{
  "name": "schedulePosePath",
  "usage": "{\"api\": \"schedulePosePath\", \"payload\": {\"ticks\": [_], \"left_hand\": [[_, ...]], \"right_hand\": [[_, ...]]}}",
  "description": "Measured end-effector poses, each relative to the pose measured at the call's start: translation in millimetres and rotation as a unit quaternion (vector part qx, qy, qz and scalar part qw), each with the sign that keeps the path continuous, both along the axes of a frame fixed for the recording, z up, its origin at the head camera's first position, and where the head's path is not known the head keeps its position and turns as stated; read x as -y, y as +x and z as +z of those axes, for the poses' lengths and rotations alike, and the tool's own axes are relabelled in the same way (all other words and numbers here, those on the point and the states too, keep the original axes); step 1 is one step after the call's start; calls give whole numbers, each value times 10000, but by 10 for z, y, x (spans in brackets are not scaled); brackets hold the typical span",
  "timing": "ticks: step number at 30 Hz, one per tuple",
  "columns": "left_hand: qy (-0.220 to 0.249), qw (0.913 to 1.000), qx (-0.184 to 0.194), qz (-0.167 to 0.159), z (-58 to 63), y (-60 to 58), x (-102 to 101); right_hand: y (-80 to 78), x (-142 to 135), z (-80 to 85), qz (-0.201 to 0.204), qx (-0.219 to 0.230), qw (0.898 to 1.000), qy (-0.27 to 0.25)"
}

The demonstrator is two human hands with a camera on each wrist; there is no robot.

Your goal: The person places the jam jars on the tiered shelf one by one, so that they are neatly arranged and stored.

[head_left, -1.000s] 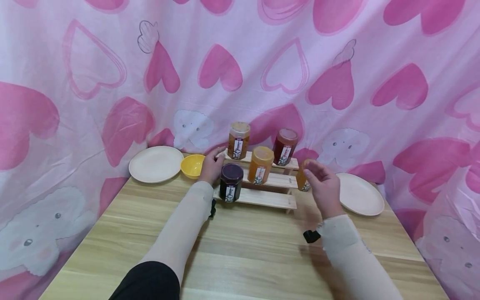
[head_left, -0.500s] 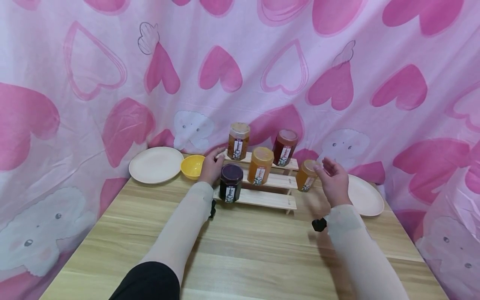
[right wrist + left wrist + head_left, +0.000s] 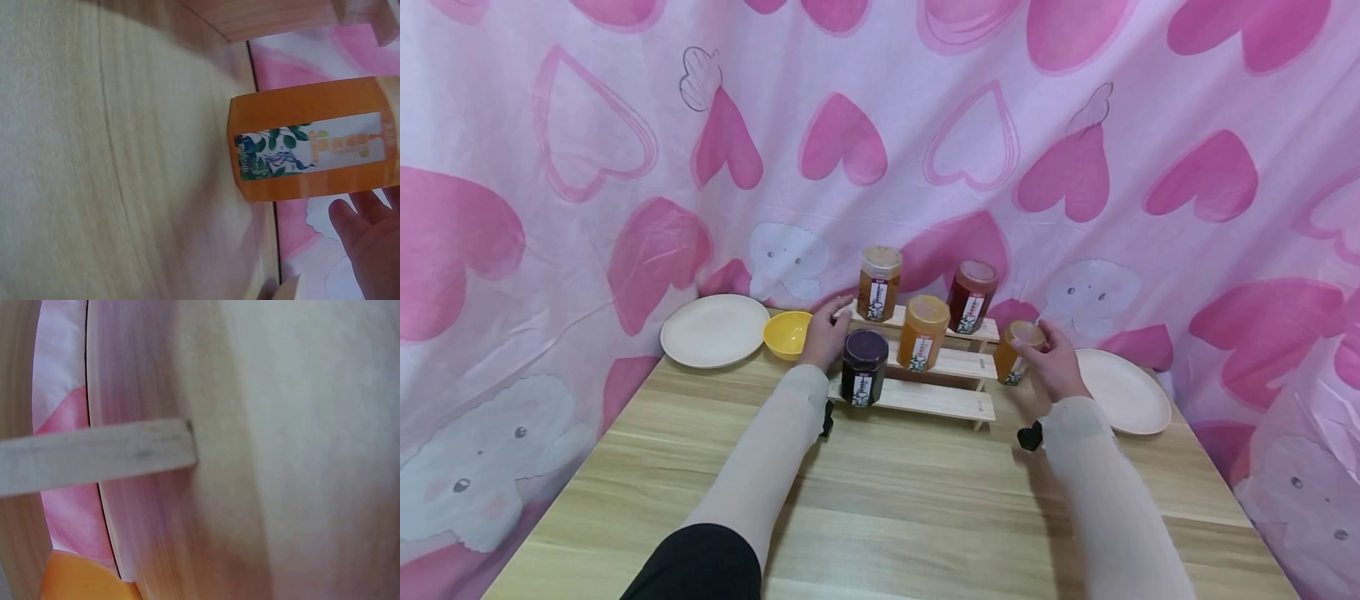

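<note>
At the left end of a stepped wooden display rack [image 3: 936, 398], my left hand [image 3: 825, 335] holds the end of the top shelf with finger and thumb. Its fingers are out of sight in the left wrist view, where a wooden bar [image 3: 100, 453] crosses. My right hand [image 3: 1054, 360] is at an orange jam jar [image 3: 1009, 363] standing right of the rack, thumb near the lid's front, fingers beyond. In the right wrist view a small gap separates the nearest fingertip [image 3: 339, 209] from the jar. On the rack stand a dark purple jar [image 3: 865, 367], a yellow-orange jar [image 3: 922, 333], an amber jar [image 3: 880, 283] and a red jar [image 3: 973, 296].
A yellow bowl [image 3: 784, 336] and a cream plate [image 3: 715, 331] sit left of the rack. Another cream plate [image 3: 1123, 392] lies behind the right hand. The wooden table [image 3: 917, 508] ends at a pink heart-patterned curtain [image 3: 842, 150].
My right hand first drew back to the right from the orange jar, then came in at it again. The jar stays in place beside the rack. My left hand has not moved.
</note>
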State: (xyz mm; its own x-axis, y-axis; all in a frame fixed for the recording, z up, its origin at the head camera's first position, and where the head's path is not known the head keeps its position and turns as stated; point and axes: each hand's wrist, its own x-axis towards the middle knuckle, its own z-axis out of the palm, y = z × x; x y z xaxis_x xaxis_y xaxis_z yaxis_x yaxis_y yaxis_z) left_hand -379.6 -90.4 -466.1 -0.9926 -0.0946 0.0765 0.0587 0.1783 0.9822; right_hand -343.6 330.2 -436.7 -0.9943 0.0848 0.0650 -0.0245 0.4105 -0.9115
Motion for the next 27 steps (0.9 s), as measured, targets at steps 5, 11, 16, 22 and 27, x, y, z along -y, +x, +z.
{"api": "schedulePosePath", "payload": {"ticks": [5,11,16,22,27], "left_hand": [[7,10000,26,-3,-4,-10,1],[53,10000,24,7,1,-5,9],[38,10000,16,12,10,7,1],[-8,10000,-42,27,20,24,-8],[0,10000,15,48,15,15,-7]], "right_hand": [[-58,25,-73,-93,50,9999,96],[-88,56,-130,-261,82,9996,-93],[-96,69,-178,-473,69,9987,-193],[-78,91,-209,-707,40,9966,-427],[-25,98,-177,-826,72,9950,-566]]}}
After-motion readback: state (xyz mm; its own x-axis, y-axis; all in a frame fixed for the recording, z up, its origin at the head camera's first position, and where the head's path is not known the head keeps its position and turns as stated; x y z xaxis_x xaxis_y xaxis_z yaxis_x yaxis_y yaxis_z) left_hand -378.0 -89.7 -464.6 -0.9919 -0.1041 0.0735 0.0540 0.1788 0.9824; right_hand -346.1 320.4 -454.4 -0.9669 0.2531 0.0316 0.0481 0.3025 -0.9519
